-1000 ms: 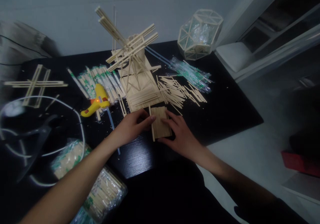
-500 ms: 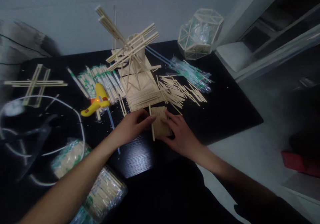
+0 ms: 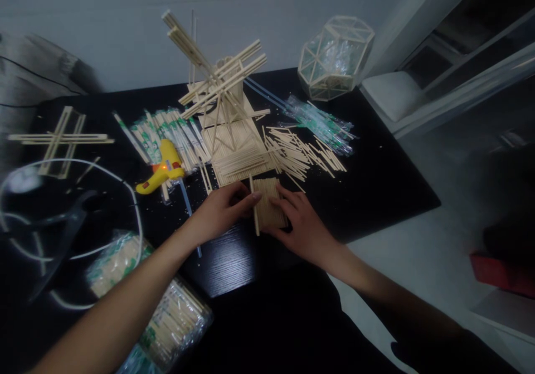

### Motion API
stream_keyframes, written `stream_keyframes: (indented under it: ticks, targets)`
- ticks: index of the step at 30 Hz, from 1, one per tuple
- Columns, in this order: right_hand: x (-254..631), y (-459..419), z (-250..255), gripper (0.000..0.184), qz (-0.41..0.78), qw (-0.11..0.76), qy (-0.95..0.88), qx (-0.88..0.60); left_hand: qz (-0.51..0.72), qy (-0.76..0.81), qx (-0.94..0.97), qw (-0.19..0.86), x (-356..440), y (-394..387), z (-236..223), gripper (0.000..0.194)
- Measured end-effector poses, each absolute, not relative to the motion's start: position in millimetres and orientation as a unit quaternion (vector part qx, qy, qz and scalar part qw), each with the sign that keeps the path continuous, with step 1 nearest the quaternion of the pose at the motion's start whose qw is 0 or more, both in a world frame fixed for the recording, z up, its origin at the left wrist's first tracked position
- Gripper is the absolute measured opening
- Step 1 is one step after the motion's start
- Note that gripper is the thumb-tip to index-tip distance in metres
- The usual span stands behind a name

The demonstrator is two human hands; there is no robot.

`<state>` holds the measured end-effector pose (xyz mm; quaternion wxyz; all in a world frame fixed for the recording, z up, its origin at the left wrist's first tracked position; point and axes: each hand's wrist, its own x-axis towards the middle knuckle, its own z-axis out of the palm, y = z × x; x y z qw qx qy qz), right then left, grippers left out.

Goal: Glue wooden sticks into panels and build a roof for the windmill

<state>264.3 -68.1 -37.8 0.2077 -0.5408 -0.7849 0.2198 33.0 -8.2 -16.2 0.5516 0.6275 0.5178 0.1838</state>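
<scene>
A small panel of wooden sticks [image 3: 268, 201] lies near the front edge of the black table, with one stick standing out along its left side. My left hand [image 3: 225, 207] is closed on that left edge, its thumb pressing the stick [image 3: 254, 209]. Around the right side of the same panel, my right hand [image 3: 298, 218] curls its fingers and holds it. Just beyond the panel rises a windmill-like model [image 3: 223, 90] of chopsticks on a stick base [image 3: 238, 154]. A yellow glue gun [image 3: 163, 168] rests to the left, its clear glue stick pointing toward me.
Cut stick pieces [image 3: 292, 154] are scattered right of the model. Wrapped chopsticks [image 3: 150, 131] lie behind the glue gun. A stick cross [image 3: 61, 139], a white cable [image 3: 137, 212] and bagged chopsticks [image 3: 175, 324] occupy the left. A faceted stick frame [image 3: 336, 56] stands at the back right.
</scene>
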Motion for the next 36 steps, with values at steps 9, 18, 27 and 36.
stream_keyframes:
  ticks: [9, 18, 27, 36]
  targets:
    - [264.2, -68.0, -37.6, 0.055, 0.23, 0.207, -0.778, -0.546, 0.182, 0.519, 0.623, 0.556, 34.0, -8.1, -14.4, 0.05]
    - [264.4, -68.5, -38.1, 0.056, 0.235, 0.212, -0.775, -0.547, 0.186, 0.518, 0.622, 0.557, 34.8, -8.2, -12.6, 0.05]
    - [264.5, -67.6, -37.2, 0.056, 0.232, 0.216, -0.773, -0.55, 0.186, 0.512, 0.633, 0.55, 33.7, -7.9, -15.6, 0.051]
    - [270.4, -64.4, -38.1, 0.07, 0.281, 0.231, -0.757, -0.543, 0.203, 0.485, 0.665, 0.53, 34.5, -8.4, -13.3, 0.038]
